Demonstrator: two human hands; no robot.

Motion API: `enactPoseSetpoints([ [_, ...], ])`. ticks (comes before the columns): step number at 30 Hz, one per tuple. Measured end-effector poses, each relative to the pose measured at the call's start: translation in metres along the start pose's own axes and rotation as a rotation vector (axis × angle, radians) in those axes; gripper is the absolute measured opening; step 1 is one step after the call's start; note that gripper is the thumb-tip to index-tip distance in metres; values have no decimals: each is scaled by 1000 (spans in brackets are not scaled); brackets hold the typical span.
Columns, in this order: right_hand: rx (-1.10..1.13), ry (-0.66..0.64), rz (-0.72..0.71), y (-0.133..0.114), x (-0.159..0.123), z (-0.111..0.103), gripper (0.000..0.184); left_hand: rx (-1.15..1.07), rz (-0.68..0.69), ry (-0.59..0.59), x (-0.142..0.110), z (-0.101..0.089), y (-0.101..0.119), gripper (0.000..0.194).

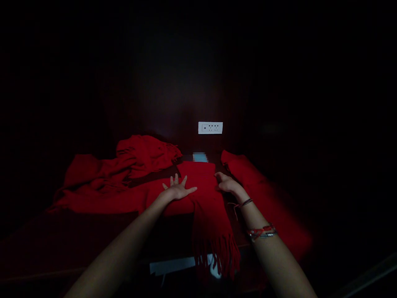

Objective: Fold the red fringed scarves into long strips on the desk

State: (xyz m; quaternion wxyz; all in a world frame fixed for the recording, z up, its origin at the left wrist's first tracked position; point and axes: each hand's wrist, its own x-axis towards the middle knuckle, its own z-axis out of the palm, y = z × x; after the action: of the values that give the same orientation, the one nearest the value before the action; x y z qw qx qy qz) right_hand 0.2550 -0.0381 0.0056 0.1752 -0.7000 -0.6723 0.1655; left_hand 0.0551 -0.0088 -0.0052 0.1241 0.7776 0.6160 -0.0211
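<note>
A red scarf (207,203) with a fringed end lies over the dark surface, its tassels hanging past the front edge. My left hand (178,190) rests palm down on the cloth, fingers spread wide. At the scarf's right border is my right hand (228,183), its fingers bent and closed at the fabric's edge; the fingertips are partly hidden. More red cloth runs to the left under and beyond my left hand, and I cannot tell whether it is the same piece.
Behind on the left is a crumpled red fringed scarf (145,155). Another red cloth (263,186) stretches along the right. A white wall socket (210,128) is on the dark back panel, above a small pale blue item (200,157). Whitish items (173,265) show below the front edge.
</note>
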Motion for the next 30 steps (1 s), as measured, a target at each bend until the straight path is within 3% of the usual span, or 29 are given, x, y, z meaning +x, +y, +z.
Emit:
enactPoseSetpoints([
  [2, -8, 10, 20, -1, -1, 1, 54, 3, -17, -7, -2, 1, 4, 93],
  [7, 11, 200, 84, -6, 8, 13, 58, 13, -19, -41, 0, 4, 6, 95],
  [12, 25, 317, 104, 3, 16, 14, 54, -7, 59, 59, 7, 13, 4, 86],
  [15, -57, 261, 144, 9, 11, 7, 51, -18, 175, 153, 9, 17, 7, 69],
  [17, -158, 206, 174, 9, 5, 4, 48, -13, 211, 155, 9, 18, 9, 62],
  [19, -262, 257, 145, 3, 0, 5, 47, -4, 211, 105, 8, 17, 9, 64],
  [21, -333, 324, 8, -4, -3, 10, 50, 4, 204, 50, 8, 15, 9, 70],
  [23, -361, 225, -129, -10, -2, 18, 52, 13, 194, 9, 8, 13, 8, 75],
  [26, -374, -41, -125, -13, 3, 30, 59, 25, 174, -37, 7, 9, 6, 81],
  [30, -370, -89, -60, -11, 5, 33, 64, 39, 152, -85, 6, 6, 5, 91],
])
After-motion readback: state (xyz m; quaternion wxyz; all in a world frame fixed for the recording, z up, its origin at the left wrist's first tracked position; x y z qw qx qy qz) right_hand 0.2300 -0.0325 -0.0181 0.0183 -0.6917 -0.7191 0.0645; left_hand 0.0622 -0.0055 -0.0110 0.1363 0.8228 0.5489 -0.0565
